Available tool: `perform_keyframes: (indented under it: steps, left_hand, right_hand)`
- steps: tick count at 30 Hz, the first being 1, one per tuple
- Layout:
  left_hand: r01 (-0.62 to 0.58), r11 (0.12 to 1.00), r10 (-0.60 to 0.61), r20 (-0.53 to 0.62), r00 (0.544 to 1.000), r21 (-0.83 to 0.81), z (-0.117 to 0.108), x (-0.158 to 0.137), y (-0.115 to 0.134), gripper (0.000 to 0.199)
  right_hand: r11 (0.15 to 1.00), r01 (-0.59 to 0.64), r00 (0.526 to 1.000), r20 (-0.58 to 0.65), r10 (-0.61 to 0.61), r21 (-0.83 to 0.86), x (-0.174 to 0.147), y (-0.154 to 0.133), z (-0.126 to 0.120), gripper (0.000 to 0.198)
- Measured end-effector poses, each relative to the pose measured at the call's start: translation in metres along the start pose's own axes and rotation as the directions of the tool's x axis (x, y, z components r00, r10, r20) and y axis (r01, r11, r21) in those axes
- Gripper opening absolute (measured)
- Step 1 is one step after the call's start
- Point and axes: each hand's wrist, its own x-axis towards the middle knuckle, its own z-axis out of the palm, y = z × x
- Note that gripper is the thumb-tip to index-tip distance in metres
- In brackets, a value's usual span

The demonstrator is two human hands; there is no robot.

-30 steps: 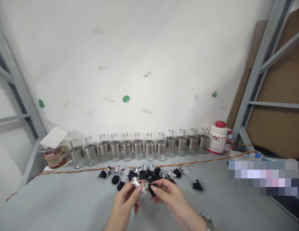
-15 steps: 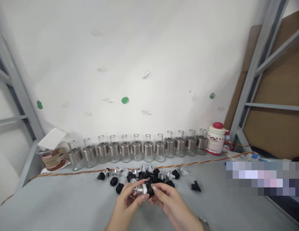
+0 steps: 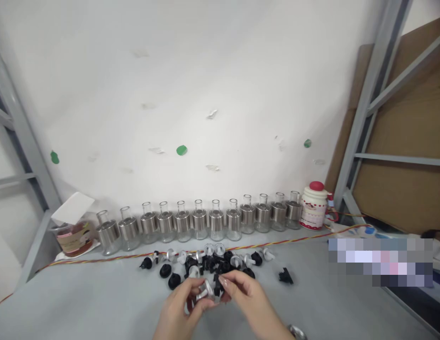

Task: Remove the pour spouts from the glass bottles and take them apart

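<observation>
Between the fingers of my left hand [image 3: 182, 304] is a silvery-white spout piece [image 3: 206, 289], its narrow end pointing down to the left. My right hand [image 3: 245, 295] pinches a small black plastic part [image 3: 217, 284] right beside the spout's wide end; whether the two touch I cannot tell. Just beyond my fingers lies a loose pile of black caps [image 3: 212, 263] and pale spouts [image 3: 236, 261]. A black stopper [image 3: 174, 281] rests left of the pile, and a single black piece [image 3: 285, 276] lies apart on the right.
Several glass bottles with metal sleeves [image 3: 216, 220] stand in a row along the wall. A decorated jar with a red lid [image 3: 313, 207] ends the row at right; a brown-labelled container [image 3: 73, 238] sits at left. A twisted red-yellow wire [image 3: 257, 244] crosses the grey table [image 3: 109, 302].
The black part has turned and shifted slightly away from the spout piece, which now tilts in my left hand. The whole view has moved a little.
</observation>
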Motion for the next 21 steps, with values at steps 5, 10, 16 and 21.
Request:
perform_keyframes:
  steps: [5,10,16,21]
  left_hand:
    - [-0.215,0.953,0.173,0.199,0.965,0.213,-0.004,0.003,-0.001,0.023]
    - [-0.329,0.914,0.245,0.325,0.913,0.236,-0.01,0.005,0.006,0.015]
    - [-0.428,0.854,0.327,0.337,0.883,0.295,-0.013,0.004,0.011,0.012]
    - [-0.358,0.91,0.273,0.345,0.898,0.21,-0.007,0.002,0.009,0.013]
  right_hand:
    - [0.996,0.037,0.999,-0.005,-0.037,-0.075,-0.007,-0.002,0.003,0.026]
    - [0.999,0.043,0.999,0.015,-0.042,-0.016,-0.009,-0.003,0.003,0.026]
    - [0.999,0.048,0.998,0.036,-0.047,-0.022,-0.008,-0.002,0.002,0.019]
    - [0.984,0.121,0.991,0.076,-0.111,-0.132,-0.012,0.001,0.0,0.016]
